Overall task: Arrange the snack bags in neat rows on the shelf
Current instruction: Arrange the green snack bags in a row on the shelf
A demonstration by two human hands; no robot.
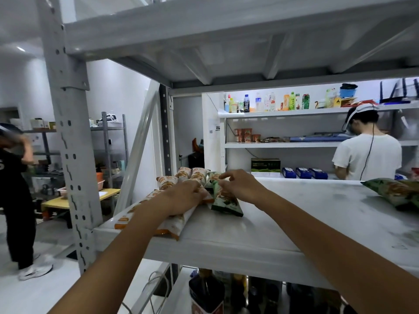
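Item 1. Shelf (260,225): white metal board at about chest height, scuffed and dusty, carried at its left front corner by a grey perforated upright (72,159).

Item 2. Orange-and-white snack bags (192,174): several packed side by side at the left end of the shelf, running from the back edge toward the front. The nearest one (178,225) overhung the front lip slightly.

Item 3. Green snack bag (226,202): lay just right of the orange-and-white group, touching it, with its near end angled toward the front right.

Item 4. Second green bag (396,193): at the far right end of the shelf, well apart from the rest.

Item 5. Left hand (183,196): palm down on the orange-and-white snack bags, with the fingers bent over their right edge beside the green snack bag. I could not tell whether it gripped anything.

Item 6. Right hand (240,184): fingers curled, thumb and fingertips pinching the upper part of the green snack bag.

Item 7. Dark bottles (206,293): stood on the level below.

Item 8. Background: a person in a white shirt (367,159) faced a wall rack holding drink bottles (267,103). A person in black (15,189) stood at the left near a yellow table (74,200).
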